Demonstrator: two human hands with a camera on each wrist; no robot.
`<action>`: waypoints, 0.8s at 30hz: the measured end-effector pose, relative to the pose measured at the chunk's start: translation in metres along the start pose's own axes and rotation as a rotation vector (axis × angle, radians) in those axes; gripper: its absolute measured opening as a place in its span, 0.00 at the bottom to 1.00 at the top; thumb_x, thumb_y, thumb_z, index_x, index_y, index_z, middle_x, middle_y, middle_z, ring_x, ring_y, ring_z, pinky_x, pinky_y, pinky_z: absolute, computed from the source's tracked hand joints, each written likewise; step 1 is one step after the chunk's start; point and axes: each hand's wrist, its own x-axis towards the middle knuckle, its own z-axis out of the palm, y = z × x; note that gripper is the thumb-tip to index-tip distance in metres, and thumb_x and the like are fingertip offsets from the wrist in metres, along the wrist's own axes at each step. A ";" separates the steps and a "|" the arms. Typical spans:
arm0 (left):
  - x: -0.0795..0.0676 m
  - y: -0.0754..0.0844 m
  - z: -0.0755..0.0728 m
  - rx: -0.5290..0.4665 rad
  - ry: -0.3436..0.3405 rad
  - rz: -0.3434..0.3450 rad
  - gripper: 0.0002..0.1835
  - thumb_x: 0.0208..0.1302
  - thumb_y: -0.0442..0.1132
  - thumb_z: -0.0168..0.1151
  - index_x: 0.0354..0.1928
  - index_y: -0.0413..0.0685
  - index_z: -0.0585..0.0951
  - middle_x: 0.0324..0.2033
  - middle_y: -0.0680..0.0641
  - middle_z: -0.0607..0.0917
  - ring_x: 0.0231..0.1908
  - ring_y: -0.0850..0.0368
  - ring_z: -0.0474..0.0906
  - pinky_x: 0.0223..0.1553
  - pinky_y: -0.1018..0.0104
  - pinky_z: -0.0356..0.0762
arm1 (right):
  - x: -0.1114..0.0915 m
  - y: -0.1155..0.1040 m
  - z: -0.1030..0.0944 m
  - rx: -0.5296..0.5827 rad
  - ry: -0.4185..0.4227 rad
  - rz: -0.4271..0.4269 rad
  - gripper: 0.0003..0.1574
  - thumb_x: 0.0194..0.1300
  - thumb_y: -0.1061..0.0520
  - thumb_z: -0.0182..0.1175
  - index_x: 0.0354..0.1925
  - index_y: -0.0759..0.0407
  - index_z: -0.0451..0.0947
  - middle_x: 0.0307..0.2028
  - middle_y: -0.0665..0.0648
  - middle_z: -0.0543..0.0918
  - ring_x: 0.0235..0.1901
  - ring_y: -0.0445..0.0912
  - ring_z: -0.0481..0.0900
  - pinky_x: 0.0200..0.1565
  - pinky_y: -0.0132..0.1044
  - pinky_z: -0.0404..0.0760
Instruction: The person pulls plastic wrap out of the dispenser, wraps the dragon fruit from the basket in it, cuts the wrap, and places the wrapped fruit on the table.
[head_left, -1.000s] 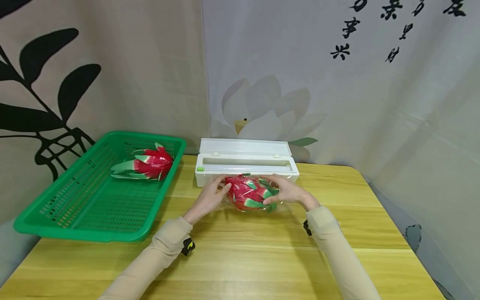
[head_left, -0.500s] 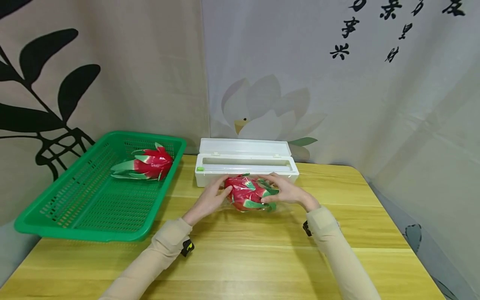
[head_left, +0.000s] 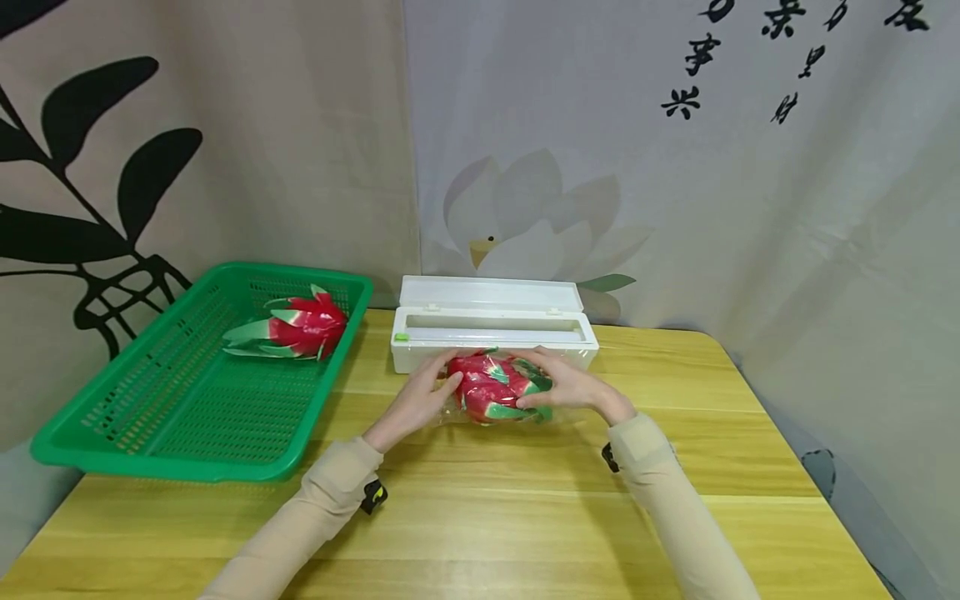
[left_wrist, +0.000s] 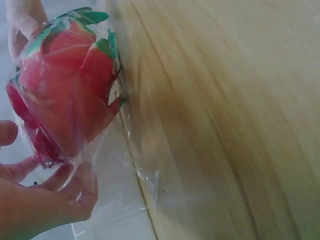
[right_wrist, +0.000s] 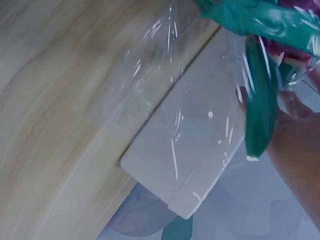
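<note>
A red dragon fruit with green-tipped scales [head_left: 491, 392] is between both hands, in front of the white box. Clear cling film [left_wrist: 145, 175] covers it, and loose film spreads out from its ends. My left hand [head_left: 422, 398] holds its left end, thumb toward me and fingers on the far side. On the opposite end, the right hand [head_left: 573, 387] grips with thumb in front and fingers over the top. In the left wrist view the fruit [left_wrist: 70, 95] shows through wrinkled film. Long green scales [right_wrist: 262, 100] hang near the right hand in its wrist view.
Just behind the hands stands a white cling film box [head_left: 491, 321], its lid raised and a roll inside. To the left, a green plastic basket [head_left: 202, 471] holds another dragon fruit [head_left: 300, 327]. All stand on a wooden table [head_left: 487, 517] before a printed curtain [head_left: 300, 167].
The right hand has shifted slightly left, and its thumb has slid inward along the wrapped dragon fruit. My left hand has barely moved. The box and basket stay put.
</note>
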 end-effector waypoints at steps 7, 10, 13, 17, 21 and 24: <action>-0.005 -0.001 0.000 0.011 0.014 0.020 0.25 0.72 0.42 0.48 0.67 0.40 0.65 0.61 0.38 0.73 0.56 0.43 0.74 0.58 0.47 0.73 | 0.001 -0.007 0.003 -0.037 -0.043 -0.044 0.52 0.55 0.46 0.69 0.71 0.54 0.57 0.67 0.61 0.66 0.67 0.57 0.63 0.65 0.57 0.66; -0.007 -0.001 0.000 0.002 0.003 0.007 0.23 0.73 0.42 0.48 0.66 0.40 0.66 0.59 0.38 0.75 0.56 0.43 0.74 0.58 0.48 0.73 | 0.002 -0.010 0.003 -0.054 -0.065 -0.050 0.53 0.54 0.46 0.70 0.71 0.54 0.57 0.66 0.60 0.67 0.66 0.56 0.64 0.65 0.55 0.67; -0.009 -0.002 0.000 -0.005 -0.006 -0.001 0.24 0.73 0.42 0.48 0.66 0.41 0.66 0.60 0.39 0.74 0.57 0.43 0.73 0.58 0.48 0.73 | 0.002 -0.013 0.004 -0.069 -0.068 -0.039 0.53 0.53 0.45 0.71 0.71 0.53 0.58 0.66 0.59 0.68 0.66 0.55 0.64 0.65 0.55 0.67; -0.010 -0.005 -0.002 -0.018 -0.024 -0.015 0.24 0.73 0.42 0.48 0.66 0.41 0.66 0.62 0.39 0.74 0.57 0.43 0.73 0.59 0.48 0.72 | 0.002 -0.016 0.005 -0.075 -0.070 -0.046 0.54 0.51 0.45 0.72 0.70 0.52 0.58 0.64 0.58 0.69 0.65 0.55 0.65 0.64 0.55 0.68; -0.012 -0.007 -0.003 -0.034 -0.042 -0.024 0.24 0.73 0.42 0.48 0.67 0.42 0.65 0.61 0.38 0.75 0.57 0.42 0.73 0.58 0.48 0.73 | 0.001 -0.017 0.003 -0.045 -0.082 -0.053 0.54 0.52 0.46 0.71 0.71 0.52 0.57 0.66 0.58 0.67 0.66 0.56 0.63 0.65 0.56 0.67; -0.013 -0.008 -0.004 -0.038 -0.056 -0.026 0.25 0.73 0.42 0.48 0.68 0.42 0.64 0.62 0.38 0.73 0.58 0.42 0.73 0.59 0.48 0.73 | -0.001 -0.016 0.002 -0.026 -0.075 -0.048 0.53 0.53 0.47 0.71 0.71 0.51 0.57 0.68 0.58 0.65 0.68 0.57 0.62 0.66 0.57 0.65</action>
